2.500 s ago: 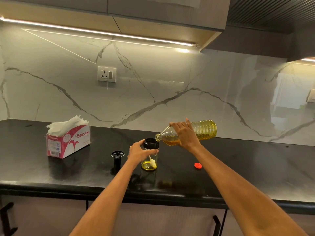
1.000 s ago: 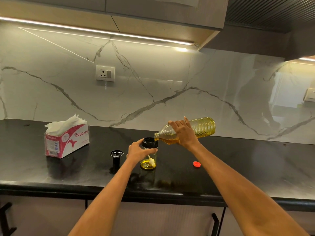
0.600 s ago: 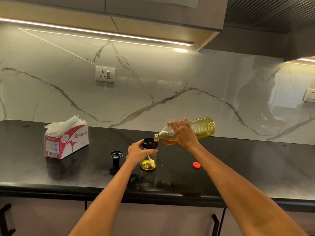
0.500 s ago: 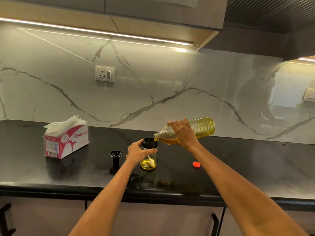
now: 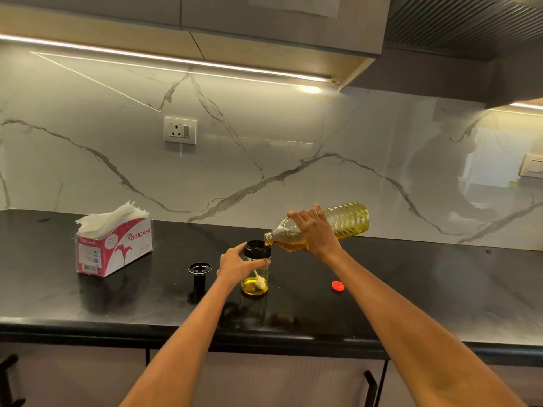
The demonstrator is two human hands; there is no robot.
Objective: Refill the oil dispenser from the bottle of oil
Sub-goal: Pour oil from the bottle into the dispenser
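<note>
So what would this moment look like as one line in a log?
step: pouring | right hand: tilts oil bottle | left hand: steadies dispenser | oil level: low | red cap: on counter

A pink and white tissue box (image 5: 114,248) printed ORIGAMI stands on the black counter (image 5: 440,289), white tissues sticking out of its top. High to the right of the box, 1 white socket (image 5: 180,130) sits on the marble wall (image 5: 352,160). Above the socket, a light strip (image 5: 164,58) runs under the cabinets (image 5: 264,22).
</note>
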